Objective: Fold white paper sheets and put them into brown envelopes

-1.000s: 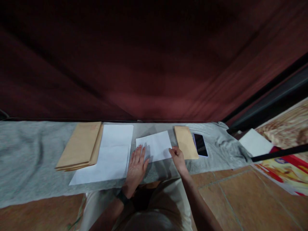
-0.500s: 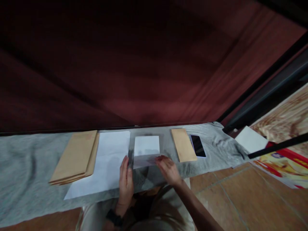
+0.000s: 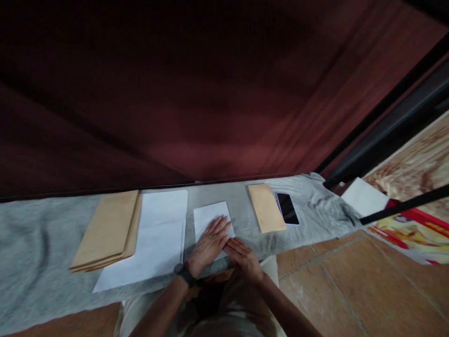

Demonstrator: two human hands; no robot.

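A folded white sheet of paper (image 3: 209, 215) lies on the grey cloth (image 3: 38, 238) in front of me. My left hand (image 3: 210, 243) rests flat on it, fingers spread. My right hand (image 3: 243, 255) lies flat beside it, pressing the sheet's near right edge. Neither hand grips anything. A black watch sits on my left wrist.
Left of the sheet lie a stack of white paper (image 3: 154, 236) and a pile of brown envelopes (image 3: 107, 229). To the right sit one brown envelope (image 3: 265, 207) and a black phone (image 3: 287, 208). A dark red curtain hangs behind. Tiled floor and a colourful poster (image 3: 407, 231) are at right.
The white sheet has been folded down to a smaller size. Both hands moved onto it and now press it flat.
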